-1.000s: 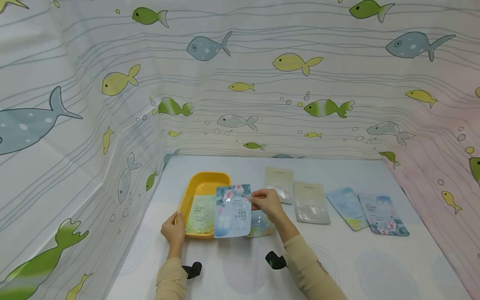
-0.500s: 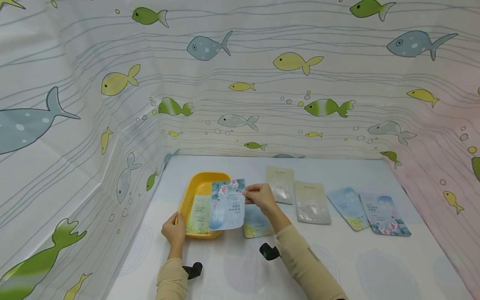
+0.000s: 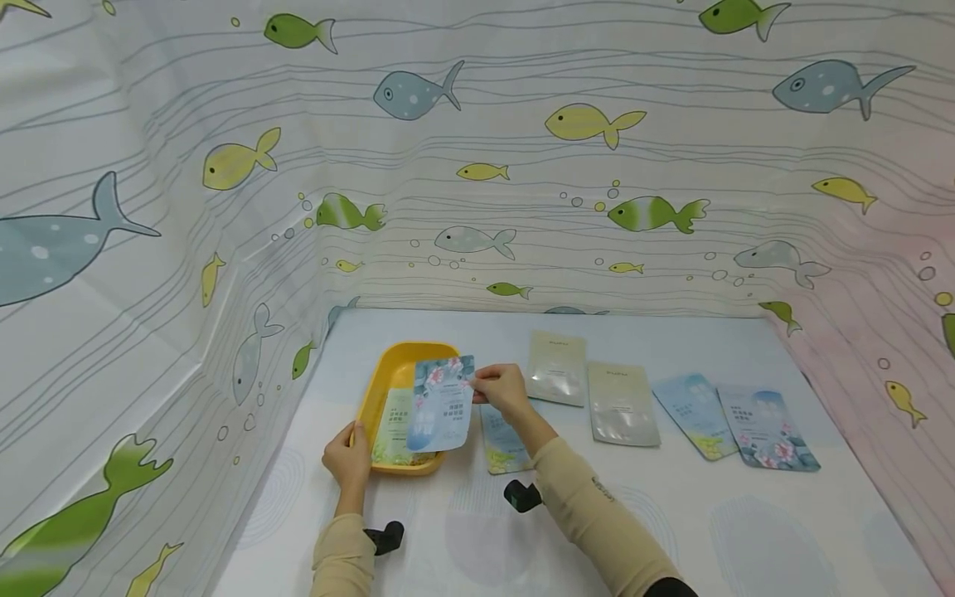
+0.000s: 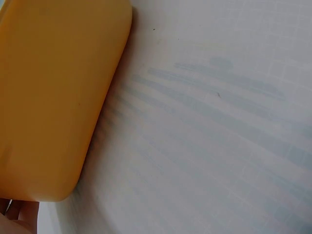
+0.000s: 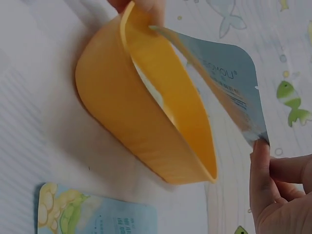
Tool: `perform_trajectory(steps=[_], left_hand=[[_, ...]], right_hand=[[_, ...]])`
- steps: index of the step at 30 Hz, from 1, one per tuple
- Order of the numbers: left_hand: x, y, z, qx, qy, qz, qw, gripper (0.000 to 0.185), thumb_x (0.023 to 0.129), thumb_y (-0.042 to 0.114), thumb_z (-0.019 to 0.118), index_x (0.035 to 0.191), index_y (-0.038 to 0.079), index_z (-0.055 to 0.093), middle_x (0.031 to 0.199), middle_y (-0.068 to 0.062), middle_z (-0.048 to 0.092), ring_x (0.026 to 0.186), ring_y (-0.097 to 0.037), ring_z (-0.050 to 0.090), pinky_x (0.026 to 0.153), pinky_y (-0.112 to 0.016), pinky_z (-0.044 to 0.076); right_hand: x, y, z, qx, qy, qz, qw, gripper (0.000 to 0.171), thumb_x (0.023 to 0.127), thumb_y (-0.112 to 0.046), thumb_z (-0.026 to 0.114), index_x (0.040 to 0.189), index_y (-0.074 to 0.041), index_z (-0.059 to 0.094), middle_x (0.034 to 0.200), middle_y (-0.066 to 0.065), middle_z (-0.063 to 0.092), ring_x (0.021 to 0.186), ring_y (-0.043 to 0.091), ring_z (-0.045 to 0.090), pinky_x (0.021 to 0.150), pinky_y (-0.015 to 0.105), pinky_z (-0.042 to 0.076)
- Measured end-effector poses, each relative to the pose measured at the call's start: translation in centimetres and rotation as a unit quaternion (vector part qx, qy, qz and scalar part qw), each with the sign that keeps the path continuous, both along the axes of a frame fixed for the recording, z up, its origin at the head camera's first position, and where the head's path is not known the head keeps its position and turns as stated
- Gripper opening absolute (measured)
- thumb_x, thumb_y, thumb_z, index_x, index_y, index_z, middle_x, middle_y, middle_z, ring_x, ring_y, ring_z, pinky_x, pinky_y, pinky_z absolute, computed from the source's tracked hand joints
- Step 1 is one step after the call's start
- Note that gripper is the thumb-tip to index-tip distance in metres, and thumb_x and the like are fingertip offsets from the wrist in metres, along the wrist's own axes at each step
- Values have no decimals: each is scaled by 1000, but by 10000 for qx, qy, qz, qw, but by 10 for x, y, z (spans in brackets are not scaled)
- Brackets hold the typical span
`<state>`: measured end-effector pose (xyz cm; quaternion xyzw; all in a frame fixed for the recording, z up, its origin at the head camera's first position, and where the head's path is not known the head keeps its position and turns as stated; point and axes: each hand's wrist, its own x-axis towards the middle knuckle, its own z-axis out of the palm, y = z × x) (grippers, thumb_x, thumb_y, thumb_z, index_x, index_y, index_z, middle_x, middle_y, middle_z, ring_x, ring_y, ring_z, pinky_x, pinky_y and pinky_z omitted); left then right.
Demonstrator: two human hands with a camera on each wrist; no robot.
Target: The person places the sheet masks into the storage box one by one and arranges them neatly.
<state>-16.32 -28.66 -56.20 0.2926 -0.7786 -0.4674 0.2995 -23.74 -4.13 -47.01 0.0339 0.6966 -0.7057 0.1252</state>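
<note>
Right hand (image 3: 501, 391) has the blue flowered sachet (image 3: 440, 404) pinched by one edge between thumb and fingertips, and it hangs over the yellow tray (image 3: 406, 365), tilted, its lower end just above the tray's near half. From the wrist view the sachet (image 5: 229, 87) is slanted across the tray's rim (image 5: 195, 146), not yet down inside. A green-and-white sachet (image 3: 394, 427) already lies flat in the tray beneath it.

Left hand (image 3: 348, 455) is at the tray's near left corner, fingers curled round the rim, steadying it.

What worries me: that pinch is on one thin edge only, so the floppy packet could swing or slip out and land half on the rim, then slide off onto the table on the tray's right. If it comes down at this slant it may catch the wall and prop up instead of lying flat on the one below. The tray looks light; a nudge from the right wrist could shove it if the left hand loosens.

Just right of the tray lies another sachet, blue with yellow (image 3: 501, 439), right under the forearm, and a sleeve could drag it. Further right of the tray, two beige packets (image 3: 622, 404) and two more blue ones (image 3: 768, 427) lie well apart from the action.
</note>
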Motion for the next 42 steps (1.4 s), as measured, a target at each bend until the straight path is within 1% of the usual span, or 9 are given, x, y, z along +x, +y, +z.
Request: perform_trajectory(steps=[5, 9, 15, 24, 29, 31, 33, 38, 42], left_hand=[[1, 0, 2, -14, 25, -32, 10000, 24, 89, 3, 57, 105, -13, 65, 104, -30, 64, 102, -43, 60, 88, -51, 49], [1, 1, 3, 8, 29, -5, 10000, 24, 89, 3, 57, 105, -13, 65, 103, -30, 64, 102, -43, 61, 87, -51, 49], [2, 1, 3, 31, -25, 4, 10000, 24, 89, 3, 58, 105, -12, 65, 104, -30, 64, 103, -43, 60, 88, -50, 48], [2, 0, 3, 96, -72, -29, 9999, 25, 89, 4, 57, 106, -13, 65, 106, -30, 63, 105, -43, 59, 90, -50, 48], [1, 0, 3, 127, -111, -20, 9999, 25, 90, 4, 57, 107, -13, 64, 107, -30, 63, 106, -43, 59, 91, -50, 48], [2, 0, 3, 150, -116, -27, 9998, 26, 90, 4, 57, 108, -13, 64, 107, -30, 62, 106, -43, 58, 91, -50, 47], [2, 0, 3, 158, -109, -32, 9998, 26, 90, 4, 57, 108, -13, 64, 107, -30, 62, 106, -43, 59, 91, -50, 48], [3, 1, 4, 126, -62, -11, 9999, 25, 89, 4, 57, 106, -13, 65, 105, -30, 63, 105, -43, 59, 90, -50, 47], [3, 0, 5, 145, -64, -9, 9999, 25, 89, 4, 56, 107, -13, 65, 106, -30, 63, 106, -43, 58, 92, -50, 47]], right_hand=[[-1, -8, -7, -14, -92, -95, 9999, 16, 83, 8, 62, 98, 14, 63, 82, 19, 66, 53, 12, 63, 59, 29, 58], [-2, -15, -13, -20, -141, -182, 9997, 16, 82, 9, 63, 96, 15, 63, 81, 20, 67, 52, 12, 63, 58, 29, 58], [-2, -24, -22, 132, -151, -243, 9995, 15, 80, 10, 63, 94, 14, 64, 76, 19, 67, 49, 12, 62, 54, 28, 57], [-1, -33, -28, 459, -76, -271, 9985, 12, 79, 9, 65, 91, 12, 66, 75, 18, 68, 50, 12, 62, 52, 26, 56], [2, -40, -30, 777, 254, -187, 9965, 12, 80, 8, 64, 91, 12, 66, 74, 18, 68, 57, 28, 67, 60, 38, 58], [3, -43, -31, 933, 373, -140, 9948, 11, 80, 7, 64, 90, 11, 67, 73, 17, 68, 61, 32, 68, 63, 42, 58], [4, -46, -30, 1095, 482, -76, 9928, 10, 80, 6, 63, 88, 11, 67, 74, 16, 67, 59, 30, 68, 63, 40, 58], [8, -50, -26, 1441, 734, 95, 9868, 11, 81, 6, 62, 89, 11, 67, 77, 16, 68, 53, 20, 65, 53, 27, 56], [10, -55, -25, 1618, 890, 203, 9826, 12, 82, 4, 61, 91, 11, 67, 75, 17, 68, 53, 21, 65, 50, 23, 53]])
